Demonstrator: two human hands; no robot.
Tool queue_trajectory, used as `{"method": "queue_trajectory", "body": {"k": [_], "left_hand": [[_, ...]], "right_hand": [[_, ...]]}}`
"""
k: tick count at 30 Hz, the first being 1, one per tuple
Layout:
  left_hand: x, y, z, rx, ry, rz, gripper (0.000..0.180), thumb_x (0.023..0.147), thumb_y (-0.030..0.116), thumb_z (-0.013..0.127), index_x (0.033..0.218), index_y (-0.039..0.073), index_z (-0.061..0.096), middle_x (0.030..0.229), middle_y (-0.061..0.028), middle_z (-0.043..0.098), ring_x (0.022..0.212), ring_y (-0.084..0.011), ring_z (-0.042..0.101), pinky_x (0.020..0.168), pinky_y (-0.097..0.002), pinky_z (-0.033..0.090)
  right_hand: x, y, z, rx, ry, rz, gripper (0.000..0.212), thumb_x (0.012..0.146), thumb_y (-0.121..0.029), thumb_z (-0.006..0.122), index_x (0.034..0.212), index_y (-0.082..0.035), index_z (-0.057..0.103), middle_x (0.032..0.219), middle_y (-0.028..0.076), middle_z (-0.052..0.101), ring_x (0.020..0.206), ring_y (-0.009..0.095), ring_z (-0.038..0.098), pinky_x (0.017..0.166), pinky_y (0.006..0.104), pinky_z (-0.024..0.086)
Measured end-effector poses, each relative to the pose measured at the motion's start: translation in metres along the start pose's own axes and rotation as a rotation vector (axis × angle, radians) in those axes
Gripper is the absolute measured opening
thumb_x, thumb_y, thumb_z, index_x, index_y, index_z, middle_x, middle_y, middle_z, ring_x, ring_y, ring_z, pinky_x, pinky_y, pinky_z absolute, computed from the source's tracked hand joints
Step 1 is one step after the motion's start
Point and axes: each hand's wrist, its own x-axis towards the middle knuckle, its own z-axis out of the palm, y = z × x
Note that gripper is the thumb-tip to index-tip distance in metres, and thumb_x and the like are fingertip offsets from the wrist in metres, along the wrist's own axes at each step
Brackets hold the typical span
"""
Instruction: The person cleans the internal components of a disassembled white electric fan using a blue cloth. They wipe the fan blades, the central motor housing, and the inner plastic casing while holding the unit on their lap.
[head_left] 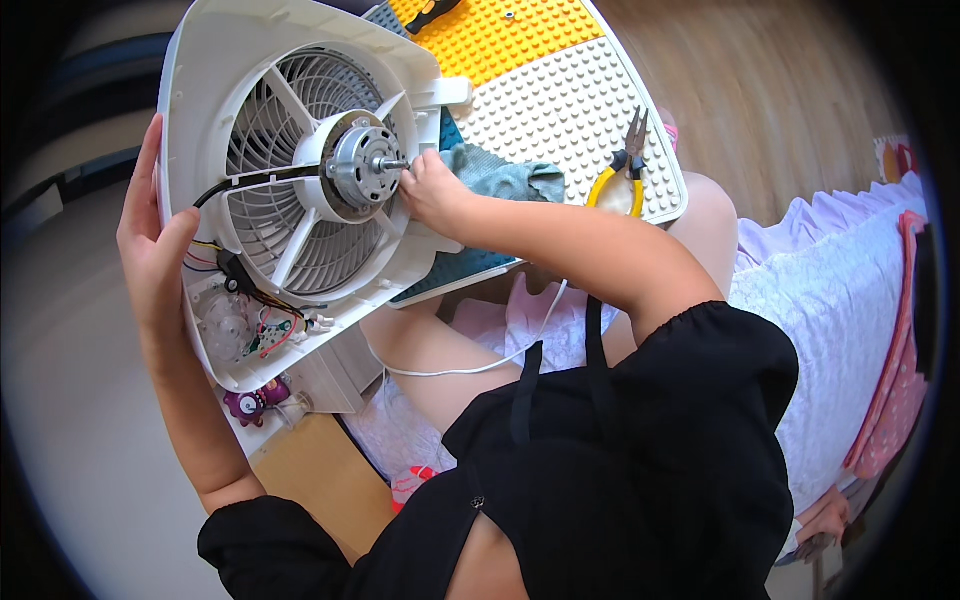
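Note:
A white plastic fan housing [300, 40] stands tilted on my lap, its rear grille and spokes facing me. A round metal motor [352, 168] sits at the hub, its shaft pointing right. My left hand [150, 235] grips the housing's left edge. My right hand [432, 190] has its fingers closed at the motor's right side by the shaft; what they pinch is hidden. Black and red wires [250, 295] run from the motor down to a small circuit board [268, 335] in the lower corner.
A studded board in yellow, white and teal [545, 95] lies across my knees behind the fan. On it rest yellow-handled pliers [622, 170] and a grey-green cloth [500, 175]. A white cord [470, 365] crosses my lap. A small purple toy [255, 400] sits below the fan. Patterned bedding [850, 300] at right.

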Motion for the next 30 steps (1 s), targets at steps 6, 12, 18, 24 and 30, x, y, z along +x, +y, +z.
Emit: {"method": "queue_trajectory", "body": {"k": [6, 12, 18, 24, 30], "left_hand": [[-0.002, 0.002, 0.0, -0.036, 0.037, -0.019, 0.075, 0.063, 0.008, 0.047, 0.137, 0.001, 0.039, 0.128, -0.0143, 0.05, 0.114, -0.0207, 0.051, 0.1, -0.0307, 0.035], [0.001, 0.005, 0.005, -0.041, 0.028, -0.016, 0.075, 0.062, 0.009, 0.048, 0.136, 0.001, 0.041, 0.128, -0.0152, 0.05, 0.115, -0.0216, 0.051, 0.1, -0.0315, 0.035], [-0.003, 0.007, 0.004, -0.004, 0.06, 0.023, 0.076, 0.061, 0.01, 0.049, 0.136, 0.002, 0.041, 0.128, -0.0159, 0.05, 0.116, -0.0228, 0.051, 0.101, -0.033, 0.035], [0.0, 0.008, 0.005, -0.035, 0.029, 0.01, 0.076, 0.061, 0.011, 0.049, 0.135, 0.002, 0.042, 0.128, -0.0152, 0.051, 0.115, -0.0226, 0.051, 0.101, -0.0328, 0.035], [-0.005, 0.012, 0.006, -0.009, 0.072, 0.0, 0.075, 0.061, 0.01, 0.049, 0.135, 0.002, 0.043, 0.126, -0.0139, 0.052, 0.114, -0.0214, 0.051, 0.1, -0.0315, 0.036]], "right_hand": [[-0.003, -0.006, 0.004, 0.585, 0.08, 0.052, 0.028, 0.078, -0.016, 0.051, 0.101, -0.007, 0.065, 0.089, 0.012, 0.059, 0.083, 0.029, 0.06, 0.068, 0.0393, 0.043], [-0.009, -0.012, -0.009, 1.359, -0.12, 0.204, 0.033, 0.074, -0.01, 0.05, 0.106, -0.009, 0.059, 0.102, 0.012, 0.063, 0.097, 0.03, 0.061, 0.079, 0.0382, 0.048], [-0.012, 0.017, 0.011, 0.444, 0.193, 0.026, 0.028, 0.079, -0.017, 0.051, 0.105, -0.019, 0.061, 0.098, -0.002, 0.056, 0.089, 0.018, 0.055, 0.067, 0.0356, 0.038], [-0.01, -0.032, 0.018, 1.332, 0.147, 0.171, 0.039, 0.069, -0.006, 0.053, 0.107, -0.006, 0.058, 0.109, 0.012, 0.056, 0.098, 0.033, 0.057, 0.081, 0.0402, 0.049], [-0.019, 0.02, 0.022, 0.337, 0.353, 0.023, 0.034, 0.078, -0.016, 0.052, 0.112, -0.016, 0.058, 0.101, -0.002, 0.053, 0.08, 0.017, 0.052, 0.062, 0.0307, 0.04]]}}
